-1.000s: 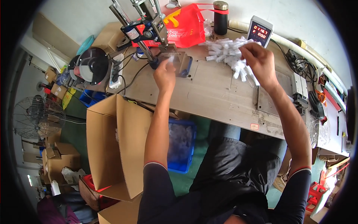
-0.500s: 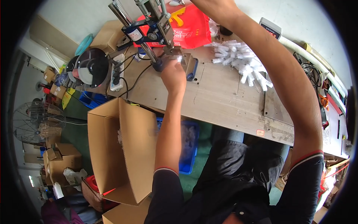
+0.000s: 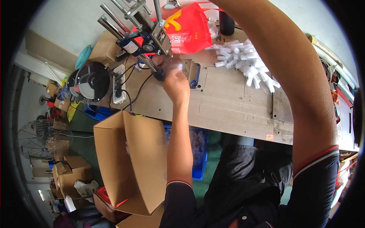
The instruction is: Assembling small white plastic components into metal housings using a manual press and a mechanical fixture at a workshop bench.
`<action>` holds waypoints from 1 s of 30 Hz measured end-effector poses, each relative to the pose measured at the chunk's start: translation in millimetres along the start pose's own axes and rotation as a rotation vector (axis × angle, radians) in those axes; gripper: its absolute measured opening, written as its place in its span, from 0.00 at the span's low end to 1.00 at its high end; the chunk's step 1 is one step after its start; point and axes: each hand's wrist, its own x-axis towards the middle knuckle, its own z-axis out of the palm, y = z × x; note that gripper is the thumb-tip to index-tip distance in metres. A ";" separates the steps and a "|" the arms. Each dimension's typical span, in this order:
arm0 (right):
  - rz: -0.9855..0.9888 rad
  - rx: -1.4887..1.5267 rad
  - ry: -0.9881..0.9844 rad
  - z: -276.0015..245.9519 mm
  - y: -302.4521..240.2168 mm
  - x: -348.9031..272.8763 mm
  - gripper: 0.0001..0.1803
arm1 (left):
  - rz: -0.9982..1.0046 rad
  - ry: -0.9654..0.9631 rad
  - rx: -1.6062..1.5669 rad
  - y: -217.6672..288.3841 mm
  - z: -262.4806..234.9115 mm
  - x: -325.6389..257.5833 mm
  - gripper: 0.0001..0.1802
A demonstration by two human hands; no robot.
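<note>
My left hand reaches to the base of a hand-operated bench press. Its fingers are closed at a small pale piece under the press head, blurred and partly hidden. Beside the hand lies the press's blue-edged base. My right forearm rises toward the top edge; the right hand itself is out of the picture. To the right of the press, a heap of white ribbed, spring-like coil pieces lies on the workbench.
An open cardboard box stands before the bench at left, with a blue crate of pale pieces beside it. Behind the press are a red bag and a dark cylinder. A white power strip with cables lies at left.
The view has shifted, so the press sits a little further left. My right arm has moved up, taking its hand fully out of view. My left hand stays at the press base.
</note>
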 end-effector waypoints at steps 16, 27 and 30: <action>0.223 -0.063 -0.256 27.9 96.6 -183.7 0.35 | -0.120 -0.065 -0.080 31.6 -12.3 -0.2 0.12; 0.415 0.063 -0.374 88.5 88.2 -227.4 0.34 | -0.144 -0.101 -0.047 20.4 -17.8 3.7 0.14; 0.448 0.039 -0.323 99.2 88.1 -232.2 0.39 | -0.146 -0.116 -0.067 16.9 -14.0 6.3 0.12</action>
